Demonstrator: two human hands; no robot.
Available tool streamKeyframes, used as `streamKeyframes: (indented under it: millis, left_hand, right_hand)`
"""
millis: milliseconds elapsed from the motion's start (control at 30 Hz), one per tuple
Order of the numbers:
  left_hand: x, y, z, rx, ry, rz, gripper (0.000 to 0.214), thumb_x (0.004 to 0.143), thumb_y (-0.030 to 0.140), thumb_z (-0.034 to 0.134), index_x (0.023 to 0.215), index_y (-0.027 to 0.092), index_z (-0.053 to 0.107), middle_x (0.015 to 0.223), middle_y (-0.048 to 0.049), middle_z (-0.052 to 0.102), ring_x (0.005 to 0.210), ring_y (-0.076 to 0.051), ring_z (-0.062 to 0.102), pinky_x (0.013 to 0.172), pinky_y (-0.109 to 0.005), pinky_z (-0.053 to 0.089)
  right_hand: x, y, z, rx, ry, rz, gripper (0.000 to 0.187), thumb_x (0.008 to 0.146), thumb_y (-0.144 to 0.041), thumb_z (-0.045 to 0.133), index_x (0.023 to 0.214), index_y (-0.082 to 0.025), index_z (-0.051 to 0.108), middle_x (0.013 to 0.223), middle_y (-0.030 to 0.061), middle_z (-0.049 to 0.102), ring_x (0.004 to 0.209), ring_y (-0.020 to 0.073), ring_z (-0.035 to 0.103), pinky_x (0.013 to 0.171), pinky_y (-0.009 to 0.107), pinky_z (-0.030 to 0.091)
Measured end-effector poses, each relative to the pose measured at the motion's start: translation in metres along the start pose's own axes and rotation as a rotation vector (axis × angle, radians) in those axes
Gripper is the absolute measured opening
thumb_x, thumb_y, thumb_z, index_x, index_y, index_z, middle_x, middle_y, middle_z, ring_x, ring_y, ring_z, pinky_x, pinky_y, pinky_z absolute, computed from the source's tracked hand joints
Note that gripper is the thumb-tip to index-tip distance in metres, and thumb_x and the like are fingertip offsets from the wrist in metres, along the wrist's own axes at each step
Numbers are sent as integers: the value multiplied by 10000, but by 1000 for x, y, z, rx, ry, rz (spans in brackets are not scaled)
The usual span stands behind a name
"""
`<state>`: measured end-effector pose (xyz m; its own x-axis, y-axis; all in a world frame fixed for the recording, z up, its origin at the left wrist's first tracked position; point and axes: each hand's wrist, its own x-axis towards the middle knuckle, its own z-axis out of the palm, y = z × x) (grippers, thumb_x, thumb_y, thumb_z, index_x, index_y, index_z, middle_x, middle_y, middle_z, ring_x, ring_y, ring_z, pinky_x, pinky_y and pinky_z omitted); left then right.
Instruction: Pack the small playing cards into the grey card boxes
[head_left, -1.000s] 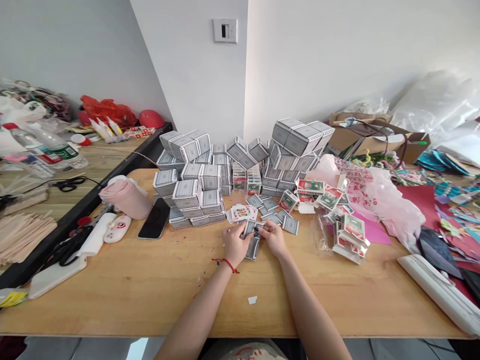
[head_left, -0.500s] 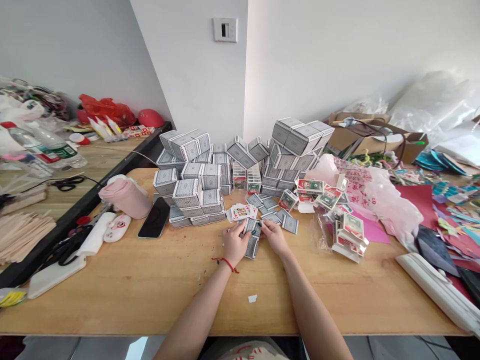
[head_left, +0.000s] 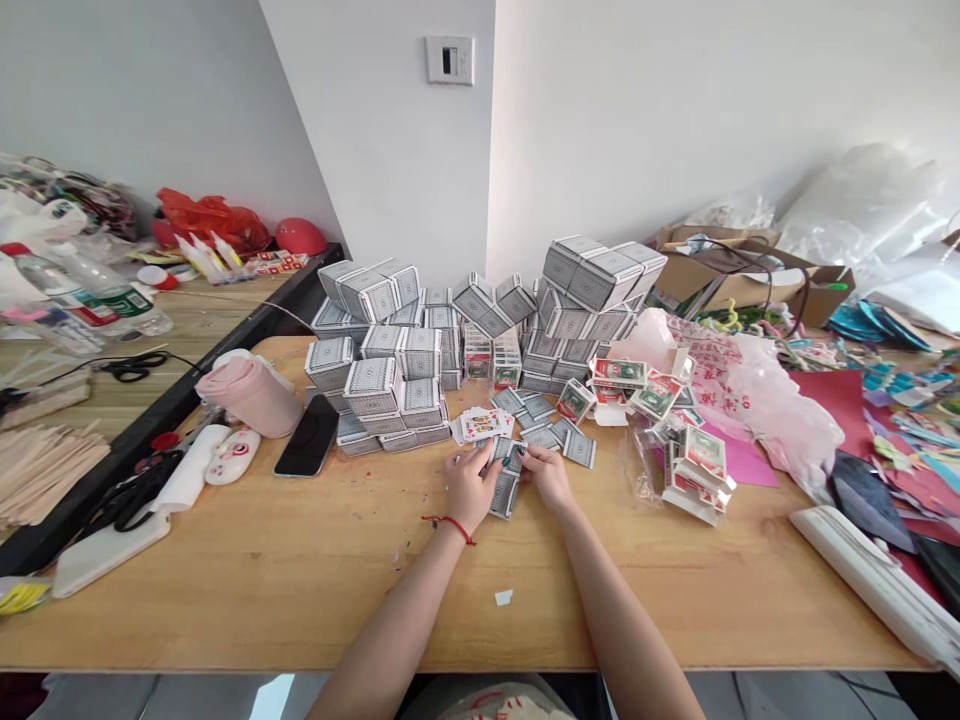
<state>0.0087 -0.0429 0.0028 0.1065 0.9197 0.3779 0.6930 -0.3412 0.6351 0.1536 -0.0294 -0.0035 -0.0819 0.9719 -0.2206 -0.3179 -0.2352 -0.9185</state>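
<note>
My left hand (head_left: 470, 487) and my right hand (head_left: 548, 474) meet over a small bunch of grey-backed playing cards (head_left: 507, 478) on the wooden table (head_left: 300, 560). Both hands pinch these cards with curled fingers. A red string circles my left wrist. Just beyond the hands lie face-up cards (head_left: 484, 424) and loose grey-backed cards (head_left: 551, 435). Behind them rises a wall of stacked grey card blocks (head_left: 397, 375).
Red and green card boxes (head_left: 686, 440) and a pink plastic bag (head_left: 757, 395) lie to the right. On the left are a black phone (head_left: 307, 448), a pink roll (head_left: 251, 395), scissors (head_left: 131, 497) and water bottles (head_left: 82, 290). Coloured paper scraps (head_left: 900, 440) cover the far right.
Both hands shifted very slightly away from me with the cards; otherwise nothing has visibly moved.
</note>
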Motion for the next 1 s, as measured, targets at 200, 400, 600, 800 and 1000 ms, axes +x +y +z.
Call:
streamKeyframes:
  millis: [200,400,600,800,1000]
  left_hand:
    - [-1,8,-6,52,16,59,310,807,305,469,1081,180,545,771,-64,628,786,-198,543,785,-353,322]
    - [-3,13,-12,23,-12,99,137,753,231,483,826,181,588,734,-56,602,764,-200,528,752,-346,349]
    - [-1,3,-8,-377,-11,-103,97,727,250,506,732,177,570,754,-46,596,754,-178,537,681,-288,400]
    - [9,-8,-12,-994,-75,-402,206,660,320,631,748,149,556,685,-5,593,656,-125,537,624,-231,400]
    - [13,-2,-14,-1364,-204,-530,319,665,317,646,928,163,554,843,-32,645,772,-148,588,700,-255,428]
  right_hand:
    - [-3,-4,-1,67,0,-14,266,598,-401,666,549,-168,547,523,-13,540,492,142,495,485,261,394]
    - [-3,3,-3,74,135,-148,301,614,-386,668,493,-169,498,453,-52,418,428,84,358,423,209,274]
    - [-3,2,-4,177,170,-190,295,672,-470,591,719,-181,619,592,4,575,513,135,491,501,254,381]
    - [-2,-1,0,-189,220,-344,265,743,-404,529,877,-198,627,774,42,625,673,174,547,624,306,430]
    - [8,0,13,-820,133,-629,133,715,-294,556,785,-223,643,909,64,609,892,234,491,800,387,398]
